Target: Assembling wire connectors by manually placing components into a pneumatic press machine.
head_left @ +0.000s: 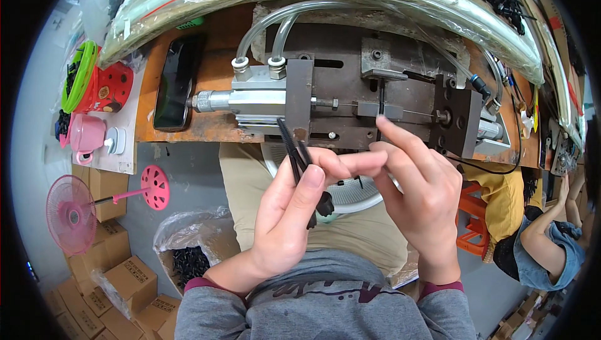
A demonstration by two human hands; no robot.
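My left hand point(285, 215) is closed around several slim black plastic pieces point(292, 149), ridged along their upper ends, with dark knobs showing below the fingers. Its index finger stretches right, up to my right hand point(426, 193). The right index finger reaches forward, its tip at the lower end of a thin black piece point(381, 92) standing across a small metal block point(369, 109). Whether the tip presses on that piece, I cannot tell. The other right fingers are partly extended, and nothing shows between them. Both hands are just before a dark metal bench fixture point(338, 133).
An air cylinder point(260, 99) with clear hoses sits on the fixture's left, near a phone point(178, 83). Below lies a white basket point(357, 199) by my lap. A pink fan point(72, 215), cartons point(128, 283) and a bag-lined box point(191, 258) stand left. Another person point(544, 240) is at right.
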